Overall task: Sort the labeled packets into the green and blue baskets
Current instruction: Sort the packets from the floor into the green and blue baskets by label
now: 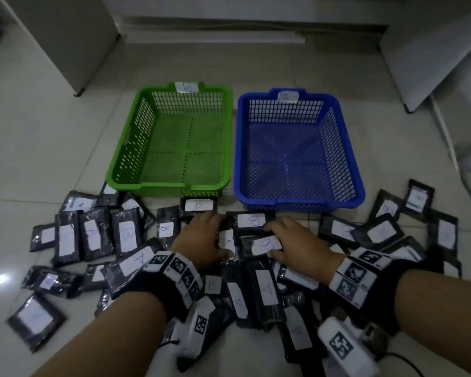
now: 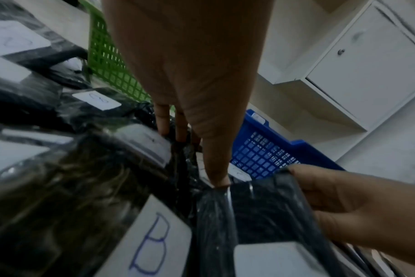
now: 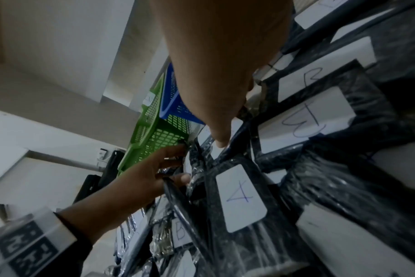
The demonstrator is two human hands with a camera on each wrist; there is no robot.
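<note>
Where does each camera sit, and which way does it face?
Head: looks down at the green basket, blue basket, packets; both forearms show.
Left wrist: looks along the left hand into the pile.
Right wrist: looks along the right hand; left hand visible.
All views share both baskets.

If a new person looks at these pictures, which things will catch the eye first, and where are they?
First come the two baskets standing side by side on the floor: the green basket on the left, the blue basket on the right, neither holding a packet. In front of them spreads a heap of black packets with white lettered labels. The left hand and right hand reach into its middle.
</note>
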